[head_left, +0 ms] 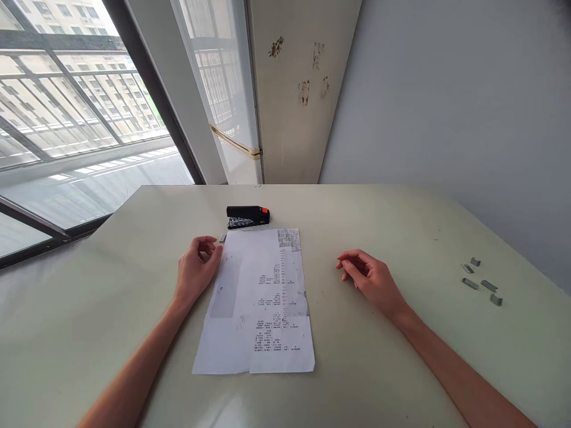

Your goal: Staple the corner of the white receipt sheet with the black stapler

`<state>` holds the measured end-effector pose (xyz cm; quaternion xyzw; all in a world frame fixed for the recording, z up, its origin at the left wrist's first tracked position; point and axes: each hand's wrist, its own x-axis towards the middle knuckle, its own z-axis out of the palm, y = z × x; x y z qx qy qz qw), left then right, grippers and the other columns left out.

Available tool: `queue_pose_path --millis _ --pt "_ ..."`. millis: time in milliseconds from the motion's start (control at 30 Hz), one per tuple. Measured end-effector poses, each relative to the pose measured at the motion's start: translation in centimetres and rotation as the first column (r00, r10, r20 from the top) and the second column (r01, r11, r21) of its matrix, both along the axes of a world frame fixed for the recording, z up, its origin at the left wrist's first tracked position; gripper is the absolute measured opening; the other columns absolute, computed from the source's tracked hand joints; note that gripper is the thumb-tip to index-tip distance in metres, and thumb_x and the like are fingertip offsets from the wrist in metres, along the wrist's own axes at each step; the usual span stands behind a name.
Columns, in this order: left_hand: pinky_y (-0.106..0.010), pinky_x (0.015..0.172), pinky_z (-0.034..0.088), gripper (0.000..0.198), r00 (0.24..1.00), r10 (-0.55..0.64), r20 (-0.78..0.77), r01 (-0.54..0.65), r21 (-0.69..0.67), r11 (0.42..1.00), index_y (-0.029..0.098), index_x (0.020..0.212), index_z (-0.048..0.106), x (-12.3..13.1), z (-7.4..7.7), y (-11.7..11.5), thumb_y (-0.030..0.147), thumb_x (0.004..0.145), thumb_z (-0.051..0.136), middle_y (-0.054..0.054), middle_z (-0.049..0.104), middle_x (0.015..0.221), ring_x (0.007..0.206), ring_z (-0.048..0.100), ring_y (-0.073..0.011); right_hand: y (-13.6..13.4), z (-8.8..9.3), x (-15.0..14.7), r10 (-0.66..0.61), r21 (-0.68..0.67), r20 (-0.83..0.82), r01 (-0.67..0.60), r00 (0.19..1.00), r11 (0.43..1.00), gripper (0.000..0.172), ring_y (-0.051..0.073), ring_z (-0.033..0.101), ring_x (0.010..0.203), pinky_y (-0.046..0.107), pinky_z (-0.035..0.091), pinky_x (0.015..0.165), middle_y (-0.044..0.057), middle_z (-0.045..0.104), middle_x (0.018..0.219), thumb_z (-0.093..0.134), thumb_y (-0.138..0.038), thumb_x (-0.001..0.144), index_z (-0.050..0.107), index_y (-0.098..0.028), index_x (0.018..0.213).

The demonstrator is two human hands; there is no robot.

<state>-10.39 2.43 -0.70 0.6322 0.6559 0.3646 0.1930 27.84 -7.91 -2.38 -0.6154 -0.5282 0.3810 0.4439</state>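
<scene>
A printed sheet of paper (261, 303) lies on the pale table (379, 368) in front of me. A black stapler (247, 216) with an orange tip sits just beyond its far edge. My left hand (196, 270) rests at the paper's upper left corner, fingers loosely curled, holding nothing. A small strip of staples (222, 238) lies just past its fingertips. My right hand (370, 278) rests on the table to the right of the paper, fingers relaxed and slightly bent, empty.
Several loose staple strips (482, 282) lie near the table's right edge. A large window (75, 113) and a door frame (232, 137) stand behind the table on the left, a grey wall (446, 101) on the right.
</scene>
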Motion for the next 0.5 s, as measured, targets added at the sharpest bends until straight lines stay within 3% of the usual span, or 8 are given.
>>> queue_pose_path --millis 300,500 --pt "-0.033 0.079 0.053 0.031 0.999 0.0 -0.051 0.0 0.007 1.0 0.023 0.109 0.064 0.0 -0.3 -0.1 0.045 0.087 0.062 -0.002 0.069 0.094 0.077 0.063 -0.0192 -0.3 0.0 -0.3 0.003 -0.014 0.086 -0.002 0.996 1.0 0.034 0.02 0.069 0.075 0.033 0.055 0.066 0.007 0.077 0.096 0.062 -0.057 0.097 0.073 -0.025 0.1" --pt "-0.034 0.081 0.053 0.043 0.98 -0.104 -0.171 0.101 -0.022 0.995 0.023 0.123 0.066 -1.0 -0.4 1.3 0.051 0.09 0.06 -0.004 0.067 0.105 0.079 0.063 -0.0187 -0.3 -0.3 -0.2 0.009 -0.008 0.122 -0.008 0.993 1.0 0.033 0.021 0.07 0.076 0.034 0.056 0.067 0.007 0.078 0.097 0.06 -0.056 0.098 0.073 -0.025 0.101"
